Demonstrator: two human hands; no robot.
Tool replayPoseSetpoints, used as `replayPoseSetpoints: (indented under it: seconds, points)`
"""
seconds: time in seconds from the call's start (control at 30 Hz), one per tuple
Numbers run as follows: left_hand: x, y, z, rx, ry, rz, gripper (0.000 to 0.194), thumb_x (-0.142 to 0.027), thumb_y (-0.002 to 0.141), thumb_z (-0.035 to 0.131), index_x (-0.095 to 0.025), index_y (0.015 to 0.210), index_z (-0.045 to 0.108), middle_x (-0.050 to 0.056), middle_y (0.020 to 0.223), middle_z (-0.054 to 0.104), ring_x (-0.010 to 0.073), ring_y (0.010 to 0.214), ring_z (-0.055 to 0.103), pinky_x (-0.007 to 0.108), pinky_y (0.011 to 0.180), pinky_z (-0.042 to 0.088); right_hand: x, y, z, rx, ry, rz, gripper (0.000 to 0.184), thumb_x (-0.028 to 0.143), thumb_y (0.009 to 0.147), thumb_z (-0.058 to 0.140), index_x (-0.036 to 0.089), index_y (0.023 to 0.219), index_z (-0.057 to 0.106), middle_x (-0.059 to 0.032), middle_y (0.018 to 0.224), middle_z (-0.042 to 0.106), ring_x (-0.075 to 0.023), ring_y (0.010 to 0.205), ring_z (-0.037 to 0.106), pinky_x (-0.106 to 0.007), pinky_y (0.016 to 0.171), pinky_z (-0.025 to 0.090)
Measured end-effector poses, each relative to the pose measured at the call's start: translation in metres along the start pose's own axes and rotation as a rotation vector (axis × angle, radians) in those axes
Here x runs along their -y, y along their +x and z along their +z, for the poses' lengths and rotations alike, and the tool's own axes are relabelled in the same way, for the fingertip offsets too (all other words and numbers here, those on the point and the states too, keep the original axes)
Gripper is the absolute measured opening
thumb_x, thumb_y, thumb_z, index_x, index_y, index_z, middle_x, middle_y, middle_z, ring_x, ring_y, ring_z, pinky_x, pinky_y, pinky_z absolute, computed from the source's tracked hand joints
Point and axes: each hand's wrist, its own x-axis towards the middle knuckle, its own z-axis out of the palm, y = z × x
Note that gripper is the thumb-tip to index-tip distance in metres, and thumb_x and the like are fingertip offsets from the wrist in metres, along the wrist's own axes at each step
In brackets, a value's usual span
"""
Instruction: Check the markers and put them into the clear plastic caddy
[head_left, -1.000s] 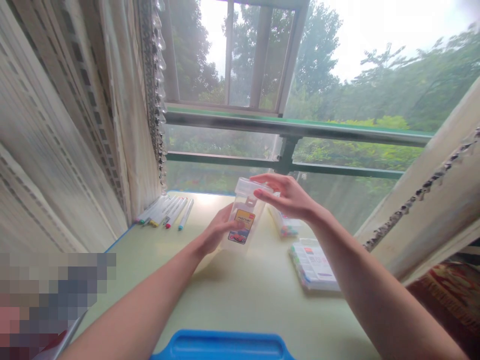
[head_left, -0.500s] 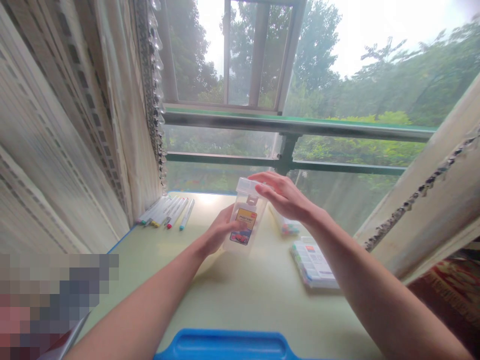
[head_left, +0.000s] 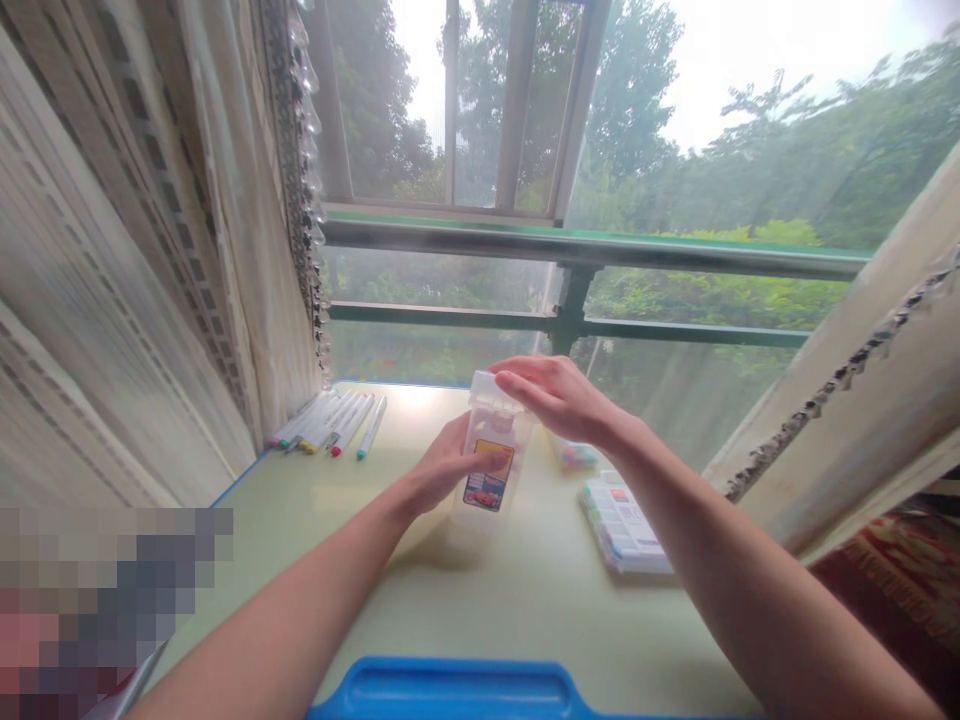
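A translucent plastic marker case with a dark picture label is tilted a little above the table. My left hand is wrapped around its lower body, thumb across the label. On top of the case sits a clear lid. My right hand grips this lid, thumb on the near side and fingers over the top. Whether the lid is fully pressed down I cannot tell. No markers show clearly through the case wall.
Several white markers with coloured ends lie at the table's far left. To the right are a flat marker box and a partly hidden pack with coloured ends. A blue tray-like edge runs along the front. Curtains hang at both sides.
The case has come slightly down and stands a bit more upright, with both hands still on it. My right hand has shifted slightly left and lower with the lid.
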Motion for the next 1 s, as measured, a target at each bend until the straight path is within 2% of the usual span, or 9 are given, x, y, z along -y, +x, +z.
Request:
replayPoseSetpoints:
  seconds: [0.07,0.17,0.27,0.37,0.47,0.57,0.7,0.8,1.0]
  points:
    - [0.0,0.0,0.0,0.015,0.011,-0.002,0.062,-0.038,0.062,0.095,-0.016,0.112,0.066,0.012,0.109,0.075,0.0308,0.103,0.072,0.035,0.082,0.054,-0.001,0.0,-0.001,0.008,0.056,0.008,0.054,0.058,0.104,0.042,0.017,0.08,0.068,-0.0019,0.071,0.064,-0.0153,0.068,0.058,-0.028,0.064,0.04]
    - [-0.001,-0.001,0.0,0.021,0.013,0.003,0.063,-0.038,0.061,0.096,-0.016,0.112,0.066,0.012,0.111,0.075,0.0315,0.104,0.072,0.035,0.083,0.053,-0.002,0.001,-0.002,0.011,0.115,0.019,0.057,0.06,0.103,0.042,0.019,0.065,0.051,0.0025,0.059,0.047,-0.0116,0.057,0.044,-0.027,0.056,0.032]
    - [-0.003,-0.002,0.002,0.036,0.011,0.003,0.062,-0.035,0.061,0.096,-0.016,0.112,0.066,0.011,0.108,0.075,0.0295,0.101,0.072,0.035,0.084,0.052,-0.004,0.003,-0.003,-0.01,0.215,0.065,0.058,0.064,0.099,0.047,0.019,0.063,0.052,0.0014,0.059,0.052,-0.0111,0.054,0.048,-0.026,0.053,0.034]
    - [-0.006,-0.003,0.004,0.057,0.031,-0.008,0.063,-0.028,0.059,0.096,-0.016,0.114,0.065,0.008,0.1,0.075,0.0236,0.092,0.07,0.032,0.082,0.05,-0.007,0.005,-0.004,-0.076,0.334,0.21,0.066,0.07,0.095,0.045,0.016,0.062,0.064,-0.0042,0.057,0.063,-0.0136,0.046,0.054,-0.027,0.047,0.038]
    - [-0.008,-0.002,0.004,0.092,0.052,-0.007,0.063,-0.024,0.058,0.095,-0.017,0.114,0.066,0.003,0.091,0.072,0.0179,0.085,0.066,0.028,0.079,0.048,-0.011,0.008,-0.005,-0.154,0.445,0.36,0.077,0.077,0.093,0.037,0.016,0.058,0.069,-0.0105,0.056,0.068,-0.0174,0.042,0.058,-0.029,0.042,0.042]
    - [-0.008,-0.001,0.002,0.126,0.07,-0.005,0.063,-0.023,0.059,0.095,-0.017,0.115,0.066,0.003,0.094,0.072,0.017,0.085,0.064,0.029,0.079,0.048,-0.017,0.011,-0.005,-0.206,0.489,0.463,0.084,0.085,0.089,0.034,0.016,0.059,0.071,-0.0126,0.054,0.069,-0.0197,0.042,0.061,-0.031,0.042,0.045]
    - [-0.007,-0.001,0.002,0.146,0.098,-0.005,0.067,-0.025,0.059,0.096,-0.017,0.118,0.065,0.009,0.108,0.074,0.0208,0.093,0.066,0.032,0.082,0.049,-0.023,0.012,-0.005,-0.313,0.451,0.448,0.085,0.09,0.086,0.038,0.016,0.062,0.072,-0.0092,0.046,0.063,-0.0199,0.044,0.062,-0.03,0.047,0.051]
    - [-0.008,-0.002,0.003,0.14,0.08,-0.02,0.068,-0.025,0.058,0.096,-0.017,0.118,0.065,0.01,0.11,0.073,0.0211,0.094,0.066,0.033,0.084,0.05,-0.024,0.012,-0.006,-0.372,0.425,0.422,0.083,0.09,0.084,0.042,0.015,0.068,0.073,-0.0072,0.048,0.064,-0.018,0.042,0.06,-0.028,0.044,0.048]
    - [-0.008,-0.002,0.003,0.125,0.059,-0.019,0.068,-0.025,0.056,0.097,-0.019,0.116,0.067,0.007,0.107,0.074,0.0197,0.091,0.066,0.03,0.082,0.05,-0.029,0.012,-0.006,-0.37,0.389,0.401,0.076,0.083,0.089,0.046,0.013,0.086,0.076,-0.0083,0.058,0.071,-0.0171,0.042,0.06,-0.028,0.042,0.048]
